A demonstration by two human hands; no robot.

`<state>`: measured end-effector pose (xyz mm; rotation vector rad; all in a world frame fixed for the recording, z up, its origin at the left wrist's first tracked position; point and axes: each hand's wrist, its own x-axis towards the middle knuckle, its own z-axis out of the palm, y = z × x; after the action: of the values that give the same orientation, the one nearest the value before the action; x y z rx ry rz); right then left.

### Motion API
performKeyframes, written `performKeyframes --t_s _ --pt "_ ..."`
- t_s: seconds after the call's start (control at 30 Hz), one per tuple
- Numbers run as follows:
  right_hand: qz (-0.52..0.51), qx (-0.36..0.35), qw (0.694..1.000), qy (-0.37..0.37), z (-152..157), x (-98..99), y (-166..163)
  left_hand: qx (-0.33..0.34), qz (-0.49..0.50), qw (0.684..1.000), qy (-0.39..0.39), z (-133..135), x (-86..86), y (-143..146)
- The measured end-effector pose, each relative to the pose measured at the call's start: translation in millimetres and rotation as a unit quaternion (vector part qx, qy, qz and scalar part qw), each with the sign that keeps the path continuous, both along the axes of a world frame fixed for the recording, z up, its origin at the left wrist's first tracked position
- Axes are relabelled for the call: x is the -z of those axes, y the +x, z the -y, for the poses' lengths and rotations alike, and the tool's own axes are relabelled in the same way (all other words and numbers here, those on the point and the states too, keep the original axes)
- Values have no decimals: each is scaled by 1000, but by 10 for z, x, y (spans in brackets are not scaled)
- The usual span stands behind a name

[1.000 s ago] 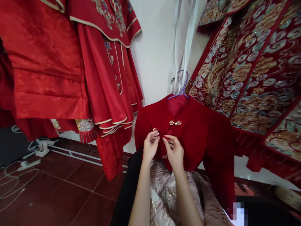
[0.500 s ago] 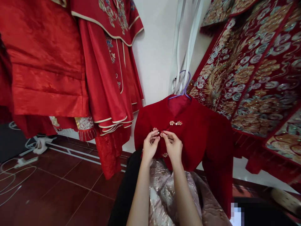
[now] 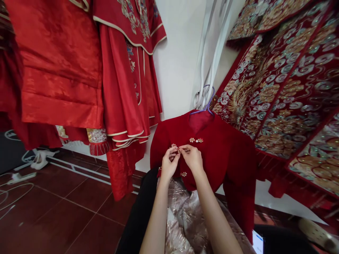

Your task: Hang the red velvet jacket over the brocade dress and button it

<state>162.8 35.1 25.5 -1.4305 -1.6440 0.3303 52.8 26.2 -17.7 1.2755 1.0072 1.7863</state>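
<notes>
A dark red velvet jacket [image 3: 215, 155] hangs in front of me on a purple hanger [image 3: 211, 101]. My left hand [image 3: 168, 164] and my right hand [image 3: 193, 158] meet at its front opening, fingertips pinched together on a gold flower-shaped frog button [image 3: 178, 151]. The fingers hide part of this button. Above it, the collar frog button [image 3: 196, 140] is joined across the opening, with a pearl in its middle. A lower gold flower piece [image 3: 183, 174] sits on the right front edge, apart from its partner. Shiny pale brocade [image 3: 182, 208] lies beneath my forearms.
Red garments [image 3: 63, 70] hang on the left, and a heavily embroidered red garment [image 3: 280, 95] hangs on the right. A white metal rail [image 3: 76, 169], white shoes [image 3: 41, 158] and cables [image 3: 18, 194] are on the tiled floor. A lit phone [image 3: 257, 241] is at lower right.
The view has shifted slightly. My right hand has turned and moved a little left, closer to my left fingertips. Both hands stay at the same frog button.
</notes>
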Motion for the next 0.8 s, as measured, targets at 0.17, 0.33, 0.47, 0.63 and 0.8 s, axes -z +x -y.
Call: performKeyframes --t_s 0.17,0.33,0.47,0.63,0.8 --pt "-6 -12 999 30 -11 44 -39 -11 5 1000 0 -11 30 11" --pt "-19 2 995 96 12 162 -119 -12 3 1000 7 4 33 29" --pt "-47 14 989 138 40 297 -180 -7 10 1000 0 11 16 12" --pt "-48 -12 988 143 22 360 -178 -9 9 1000 -11 -9 16 -14" --pt "-64 -14 985 157 9 358 -175 -24 -45 998 36 -3 35 -38"
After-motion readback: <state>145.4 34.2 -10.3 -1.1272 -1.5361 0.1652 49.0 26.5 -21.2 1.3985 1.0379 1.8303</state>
